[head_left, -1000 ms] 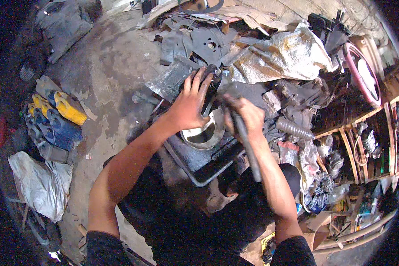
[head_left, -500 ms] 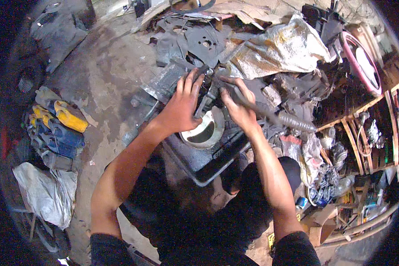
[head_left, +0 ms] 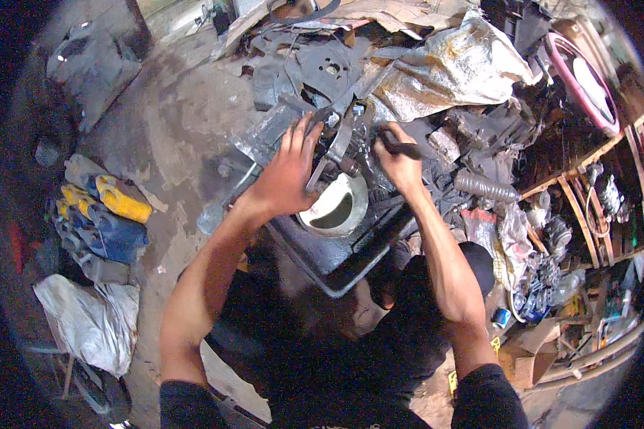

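My left hand (head_left: 288, 171) holds the left side of a dark, greasy metal part (head_left: 343, 140), its fingers stretched along it and the thumb near a bowl. My right hand (head_left: 401, 163) is closed around a dark, stick-like thing (head_left: 409, 149) whose kind I cannot make out, to the right of the metal part and apart from it. Below the part sits a round whitish bowl (head_left: 361, 209) with dark liquid in it. It stands in a black rectangular tray (head_left: 322, 266) in front of my knees. Grime hides the part's details.
A grey metal plate (head_left: 254, 143) lies beyond my left hand. Dirty silvery sacking (head_left: 451, 68) and a clear plastic bottle (head_left: 485, 187) are on the right. Blue and yellow cloth (head_left: 111, 214) and a white sack (head_left: 93, 322) lie left. A wooden rack (head_left: 587, 214) stands right.
My right hand has moved right, away from the metal part, with the dark stick-like thing. More of the part and bowl now shows. My left hand stays at the part.
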Tool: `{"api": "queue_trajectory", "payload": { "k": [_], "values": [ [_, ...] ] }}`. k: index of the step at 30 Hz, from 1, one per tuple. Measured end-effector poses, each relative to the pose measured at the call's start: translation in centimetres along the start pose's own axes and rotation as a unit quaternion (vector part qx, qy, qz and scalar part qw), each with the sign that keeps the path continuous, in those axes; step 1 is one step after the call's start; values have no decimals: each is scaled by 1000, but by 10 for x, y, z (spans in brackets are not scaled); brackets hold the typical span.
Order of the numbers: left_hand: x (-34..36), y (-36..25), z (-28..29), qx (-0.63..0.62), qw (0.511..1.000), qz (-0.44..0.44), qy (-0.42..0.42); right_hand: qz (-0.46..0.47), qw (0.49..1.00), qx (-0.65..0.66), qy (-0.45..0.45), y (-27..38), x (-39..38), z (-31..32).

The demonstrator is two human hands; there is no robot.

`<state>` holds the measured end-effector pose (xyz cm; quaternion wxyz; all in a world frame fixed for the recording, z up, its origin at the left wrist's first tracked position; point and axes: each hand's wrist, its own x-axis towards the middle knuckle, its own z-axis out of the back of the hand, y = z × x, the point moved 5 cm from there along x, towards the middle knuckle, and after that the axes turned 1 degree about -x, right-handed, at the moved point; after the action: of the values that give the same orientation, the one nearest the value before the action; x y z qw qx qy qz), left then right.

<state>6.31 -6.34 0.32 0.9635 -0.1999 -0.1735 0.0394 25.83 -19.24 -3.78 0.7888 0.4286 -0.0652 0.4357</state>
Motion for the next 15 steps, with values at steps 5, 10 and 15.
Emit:
{"api": "queue_trajectory", "payload": {
  "k": [5, 10, 15],
  "values": [
    [-15, 8, 2, -1, 1000, 12, 1, 85, 973, 213, -6, 104, -9, 23],
    [-6, 4, 3, 11, 1000, -11, -9, -48, 995, 87, 33, 41, 4, 5],
    [-14, 9, 5, 12, 1000, 8, -9, 33, 967, 250, 35, 107, -22, 11]
  ]
}}
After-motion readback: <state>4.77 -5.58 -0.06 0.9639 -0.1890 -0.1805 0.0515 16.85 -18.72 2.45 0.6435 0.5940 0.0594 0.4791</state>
